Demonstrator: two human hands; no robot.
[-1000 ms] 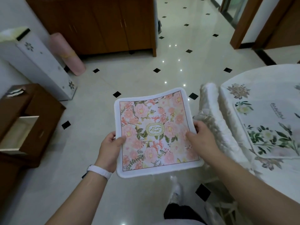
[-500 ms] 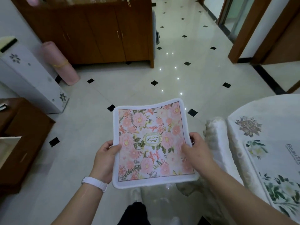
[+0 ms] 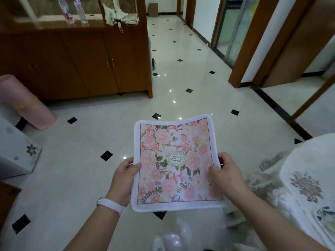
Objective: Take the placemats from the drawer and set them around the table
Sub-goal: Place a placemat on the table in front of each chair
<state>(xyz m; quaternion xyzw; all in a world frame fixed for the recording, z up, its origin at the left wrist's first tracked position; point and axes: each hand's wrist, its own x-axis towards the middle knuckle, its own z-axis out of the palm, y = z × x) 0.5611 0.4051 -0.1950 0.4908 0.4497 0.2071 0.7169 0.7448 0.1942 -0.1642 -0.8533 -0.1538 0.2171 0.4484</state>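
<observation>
Held mat [image 3: 174,160] nearly level above floor [image 3: 81,160], print side up: pink flowers inside a white border, oval badge at centre, far edge slightly bowed. Gripped its left edge with left hand [image 3: 123,180], thumb on top and fingers curled underneath. Gripped its right edge with right hand [image 3: 226,174] the same way, thumb lying on the print. Wore a white band [image 3: 112,205] on the left wrist. Carried mat clear of every surface, left of table [image 3: 308,156] and apart from it, with blurred white fabric [image 3: 262,182] between the two. Showed on table's white cloth a printed flower and, at the frame's right edge, some green leaf print too cut off to identify. Stood facing glossy pale tiles with small black diamonds. Faced a brown cabinet [image 3: 81,66] at upper left, with two bottles [image 3: 72,9] and a folded umbrella [image 3: 119,13] on its shelf. Passed on the left a pink roll [image 3: 23,104] leaning by a white box [image 3: 16,154] with flower marks. Looked toward brown doorframes [image 3: 244,51] at upper right.
</observation>
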